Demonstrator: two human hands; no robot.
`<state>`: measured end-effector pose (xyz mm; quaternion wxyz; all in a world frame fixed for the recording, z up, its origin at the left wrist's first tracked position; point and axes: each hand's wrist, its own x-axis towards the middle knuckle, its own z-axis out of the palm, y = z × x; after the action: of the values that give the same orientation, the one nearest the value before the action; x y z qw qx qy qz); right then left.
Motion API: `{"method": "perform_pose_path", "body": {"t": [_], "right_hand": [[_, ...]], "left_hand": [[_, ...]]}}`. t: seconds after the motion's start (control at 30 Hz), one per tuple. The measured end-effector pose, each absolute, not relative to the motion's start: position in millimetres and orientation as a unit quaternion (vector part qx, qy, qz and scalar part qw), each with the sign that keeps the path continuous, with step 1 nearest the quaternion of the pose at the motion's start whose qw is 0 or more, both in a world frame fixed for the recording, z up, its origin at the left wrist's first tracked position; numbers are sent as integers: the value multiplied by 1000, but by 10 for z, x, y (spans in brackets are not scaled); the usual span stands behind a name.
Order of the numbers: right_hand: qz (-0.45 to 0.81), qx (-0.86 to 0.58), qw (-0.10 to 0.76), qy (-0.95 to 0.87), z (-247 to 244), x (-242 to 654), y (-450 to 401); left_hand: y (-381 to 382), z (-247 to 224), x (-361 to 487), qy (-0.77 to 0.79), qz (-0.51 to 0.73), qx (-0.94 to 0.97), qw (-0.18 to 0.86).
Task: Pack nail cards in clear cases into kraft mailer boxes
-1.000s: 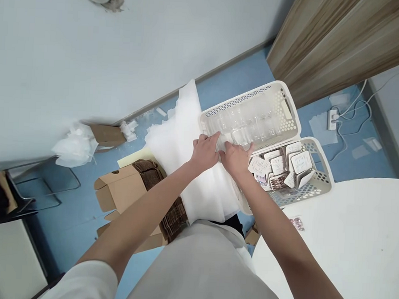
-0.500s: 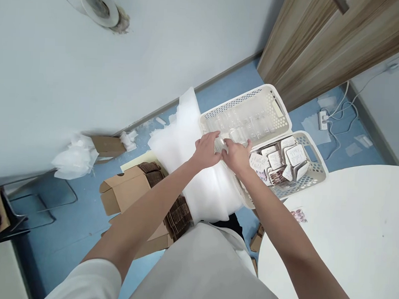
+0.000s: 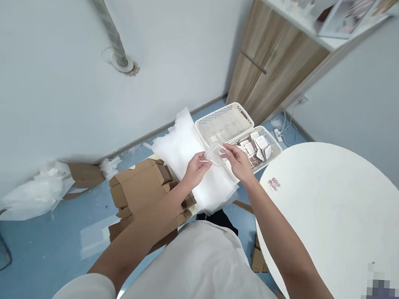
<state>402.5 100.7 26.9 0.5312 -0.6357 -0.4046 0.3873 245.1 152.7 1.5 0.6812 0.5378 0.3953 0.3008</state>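
Observation:
Between my two hands is a small clear plastic box (image 3: 215,154), pinched at its sides above the white foam sheets. My left hand (image 3: 195,169) grips its left side with thumb and fingers. On its right side, my right hand (image 3: 237,160) has hold of the edge. Just beyond lies a white basket (image 3: 201,121) of clear plastic boxes (image 3: 225,126). A second white basket (image 3: 277,147), to the right and partly behind my right hand, contains several small cards and packets (image 3: 260,143). The white foam sheets (image 3: 183,144) are stacked under my hands.
Flattened brown cardboard boxes (image 3: 142,186) are piled left of the foam. A round white table (image 3: 330,210) stands at right, with a small pink-patterned packet (image 3: 274,184) near its edge. A wood-grain cabinet (image 3: 274,51) is at the back; crumpled plastic (image 3: 40,190) lies by the wall.
Both hands have lifted away from the basket of clear boxes and now hold one clear box over the foam. The view has tilted up, showing more of the cabinet and table.

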Motion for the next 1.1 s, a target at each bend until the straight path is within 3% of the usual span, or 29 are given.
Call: {"method": "perform_pose_path", "body": {"t": [0.17, 0.4, 1.1], "right_hand": [[417, -628, 587, -295, 541, 3741, 241], [367, -666, 625, -178, 556, 3422, -885], [190, -649, 735, 51, 356, 3680, -2949]], "left_hand": [[885, 271, 2217, 363, 263, 454, 770], [209, 314, 2226, 316, 186, 454, 812], [-1237, 214, 3401, 196, 5, 589, 784]]}}
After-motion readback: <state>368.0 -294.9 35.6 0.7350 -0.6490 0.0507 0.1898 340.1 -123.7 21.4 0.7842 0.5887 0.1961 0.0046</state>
